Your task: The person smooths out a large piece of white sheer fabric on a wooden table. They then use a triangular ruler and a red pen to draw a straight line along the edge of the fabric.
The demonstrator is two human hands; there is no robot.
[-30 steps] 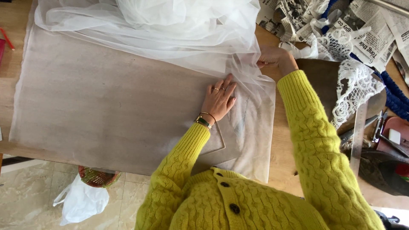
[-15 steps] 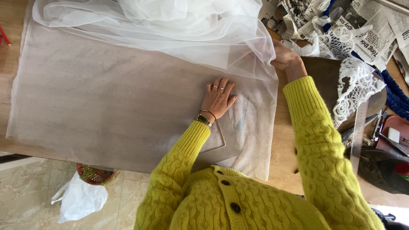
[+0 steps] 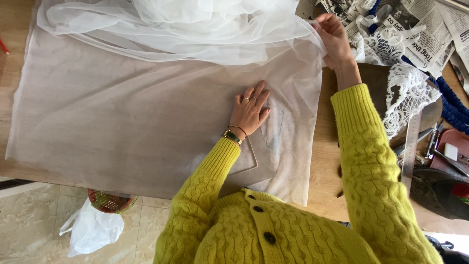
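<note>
A large sheet of sheer white fabric (image 3: 127,122) lies spread over the wooden table (image 3: 326,166), bunched in loose folds along the far side. My left hand (image 3: 250,110) lies flat on it with fingers apart, pressing it down over a pale pattern piece that shows through the cloth. My right hand (image 3: 333,38) pinches the fabric's right edge at the far right corner and lifts it off the table. Both sleeves are yellow cable knit.
White lace trim (image 3: 408,95), newspapers (image 3: 430,29) and blue cord (image 3: 452,100) crowd the table's right side. A metal ruler (image 3: 411,146) and tools lie beside a dark bag. On the tiled floor at lower left are a white plastic bag (image 3: 93,230) and a woven basket (image 3: 110,200).
My right hand has moved away from me along the fabric's right edge, pulling it up and taut. My left hand has stayed pressed flat in the same place.
</note>
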